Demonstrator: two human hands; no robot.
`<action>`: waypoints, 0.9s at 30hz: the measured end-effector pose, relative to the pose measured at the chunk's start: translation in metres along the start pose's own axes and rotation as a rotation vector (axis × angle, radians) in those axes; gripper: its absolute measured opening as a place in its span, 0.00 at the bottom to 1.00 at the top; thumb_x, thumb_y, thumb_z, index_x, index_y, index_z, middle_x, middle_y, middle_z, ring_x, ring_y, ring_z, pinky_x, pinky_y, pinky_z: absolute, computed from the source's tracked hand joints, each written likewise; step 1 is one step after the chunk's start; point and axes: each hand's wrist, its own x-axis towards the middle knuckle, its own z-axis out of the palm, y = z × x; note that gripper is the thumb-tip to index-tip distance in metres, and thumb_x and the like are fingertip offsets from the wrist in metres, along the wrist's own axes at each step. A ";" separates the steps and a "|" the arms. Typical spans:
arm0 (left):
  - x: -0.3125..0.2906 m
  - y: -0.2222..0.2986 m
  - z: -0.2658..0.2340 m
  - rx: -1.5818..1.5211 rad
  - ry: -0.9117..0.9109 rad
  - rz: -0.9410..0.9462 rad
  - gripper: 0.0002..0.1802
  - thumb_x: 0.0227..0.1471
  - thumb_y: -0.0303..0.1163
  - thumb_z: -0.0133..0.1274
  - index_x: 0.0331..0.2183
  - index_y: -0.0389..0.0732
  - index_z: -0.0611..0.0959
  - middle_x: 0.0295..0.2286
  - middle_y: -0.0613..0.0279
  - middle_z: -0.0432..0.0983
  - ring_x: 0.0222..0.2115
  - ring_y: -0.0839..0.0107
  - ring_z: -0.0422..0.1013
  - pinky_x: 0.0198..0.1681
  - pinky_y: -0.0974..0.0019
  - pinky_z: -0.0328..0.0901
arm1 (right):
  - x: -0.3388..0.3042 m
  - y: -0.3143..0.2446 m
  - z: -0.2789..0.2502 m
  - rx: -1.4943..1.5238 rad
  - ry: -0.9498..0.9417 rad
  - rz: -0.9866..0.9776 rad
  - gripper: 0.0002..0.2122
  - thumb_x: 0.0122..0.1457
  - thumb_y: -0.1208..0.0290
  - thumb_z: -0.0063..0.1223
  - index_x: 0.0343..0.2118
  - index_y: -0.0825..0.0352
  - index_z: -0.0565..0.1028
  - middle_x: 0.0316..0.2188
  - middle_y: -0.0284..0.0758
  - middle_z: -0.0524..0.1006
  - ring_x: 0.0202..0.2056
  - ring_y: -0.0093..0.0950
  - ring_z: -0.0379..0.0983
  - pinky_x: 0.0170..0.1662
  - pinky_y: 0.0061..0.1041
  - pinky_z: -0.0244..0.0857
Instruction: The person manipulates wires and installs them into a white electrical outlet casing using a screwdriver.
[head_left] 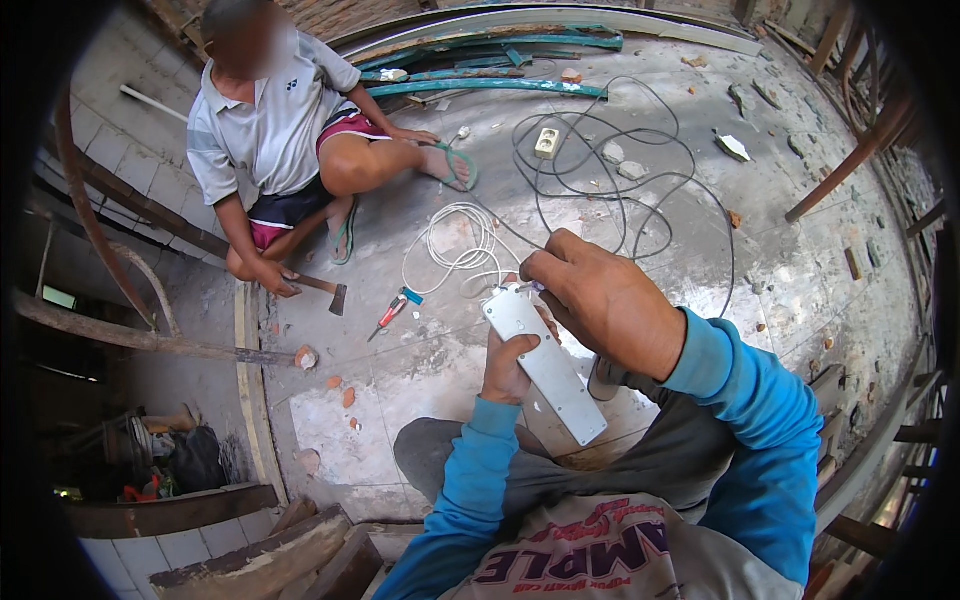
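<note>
My left hand [507, 370] is closed around a long white power strip [550, 377], gripping its side with the thumb across the top. Small screws dot the face turned up. Over the strip's far end my right hand [608, 300] is bent in a pinch; what its fingertips hold is hidden behind them. A coiled white cable [482, 248] lies on the floor just beyond and runs up to that end. Left of the strip rest a red-handled screwdriver [388, 318] and a small blue piece [412, 296].
A person [275, 130] sits at the far left, one hand on a hatchet [337, 296]. A black cable [640, 135] with a white socket block [546, 143] sprawls ahead. Teal metal lengths [490, 88] lie at the back, wooden poles [150, 335] at left, and rubble [735, 147] is scattered around.
</note>
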 end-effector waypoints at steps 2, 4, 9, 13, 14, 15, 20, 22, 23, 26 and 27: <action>0.000 0.001 0.002 -0.009 0.022 0.031 0.45 0.40 0.24 0.50 0.62 0.42 0.57 0.45 0.56 0.69 0.47 0.62 0.69 0.51 0.59 0.66 | 0.002 -0.002 0.001 0.008 -0.011 0.010 0.11 0.58 0.68 0.56 0.40 0.64 0.71 0.28 0.42 0.76 0.28 0.44 0.77 0.29 0.38 0.71; 0.002 0.001 0.008 -0.043 0.046 0.073 0.53 0.38 0.25 0.52 0.66 0.45 0.49 0.34 0.55 0.72 0.35 0.64 0.73 0.40 0.62 0.71 | 0.003 -0.010 -0.008 -0.050 -0.163 0.178 0.11 0.57 0.70 0.57 0.41 0.65 0.71 0.29 0.43 0.75 0.29 0.44 0.77 0.30 0.38 0.71; 0.002 0.001 0.009 -0.034 0.063 0.032 0.53 0.39 0.25 0.52 0.66 0.45 0.48 0.35 0.55 0.72 0.35 0.64 0.73 0.40 0.62 0.71 | -0.001 0.005 0.000 0.013 -0.024 -0.051 0.11 0.57 0.70 0.56 0.42 0.65 0.70 0.30 0.43 0.74 0.29 0.44 0.77 0.30 0.38 0.71; 0.002 0.000 0.005 -0.051 0.078 0.051 0.55 0.38 0.23 0.50 0.67 0.45 0.47 0.36 0.54 0.71 0.35 0.63 0.73 0.40 0.61 0.71 | 0.001 -0.008 -0.008 -0.002 -0.131 0.124 0.11 0.58 0.72 0.55 0.42 0.66 0.70 0.31 0.43 0.74 0.29 0.44 0.77 0.31 0.39 0.71; 0.001 0.001 0.006 -0.047 0.083 0.054 0.55 0.38 0.23 0.50 0.67 0.45 0.46 0.36 0.54 0.71 0.35 0.63 0.73 0.40 0.61 0.71 | 0.001 -0.006 -0.008 -0.018 -0.154 0.138 0.11 0.58 0.72 0.56 0.42 0.66 0.70 0.32 0.44 0.73 0.29 0.45 0.76 0.31 0.39 0.71; 0.001 0.002 0.008 -0.043 0.089 0.057 0.55 0.38 0.23 0.50 0.67 0.45 0.46 0.36 0.55 0.71 0.35 0.63 0.73 0.40 0.61 0.71 | 0.001 -0.004 -0.008 -0.033 -0.178 0.152 0.11 0.58 0.73 0.56 0.43 0.67 0.70 0.32 0.44 0.73 0.29 0.45 0.76 0.31 0.39 0.71; 0.002 0.001 0.004 -0.040 0.092 0.038 0.54 0.38 0.22 0.50 0.67 0.46 0.47 0.36 0.55 0.71 0.35 0.63 0.73 0.40 0.60 0.71 | 0.001 0.002 -0.005 0.019 -0.064 -0.036 0.12 0.57 0.73 0.56 0.43 0.67 0.70 0.32 0.44 0.72 0.29 0.45 0.76 0.31 0.38 0.71; 0.002 0.002 0.006 -0.045 0.081 0.049 0.54 0.38 0.22 0.49 0.67 0.46 0.48 0.36 0.56 0.71 0.35 0.62 0.73 0.40 0.60 0.71 | 0.002 -0.009 -0.014 -0.002 -0.199 0.118 0.13 0.56 0.75 0.56 0.43 0.67 0.70 0.33 0.44 0.72 0.30 0.45 0.76 0.31 0.38 0.71; 0.002 0.003 0.007 -0.046 0.083 0.052 0.54 0.38 0.22 0.49 0.67 0.46 0.48 0.37 0.56 0.71 0.35 0.62 0.73 0.40 0.60 0.71 | 0.001 -0.008 -0.013 -0.018 -0.199 0.121 0.13 0.56 0.75 0.57 0.43 0.67 0.70 0.33 0.44 0.72 0.30 0.45 0.76 0.31 0.38 0.71; 0.003 0.004 0.010 -0.058 0.086 0.043 0.54 0.38 0.22 0.49 0.67 0.46 0.48 0.37 0.55 0.71 0.35 0.62 0.73 0.39 0.60 0.71 | -0.001 0.001 -0.006 -0.023 -0.146 0.058 0.13 0.56 0.75 0.57 0.43 0.67 0.70 0.33 0.43 0.71 0.30 0.45 0.76 0.32 0.38 0.71; 0.003 0.003 0.008 -0.068 0.088 0.032 0.54 0.38 0.22 0.49 0.67 0.46 0.48 0.36 0.55 0.71 0.35 0.63 0.73 0.39 0.61 0.71 | -0.001 0.004 -0.005 0.007 -0.095 -0.015 0.13 0.56 0.75 0.57 0.43 0.67 0.70 0.33 0.43 0.71 0.30 0.45 0.76 0.32 0.37 0.71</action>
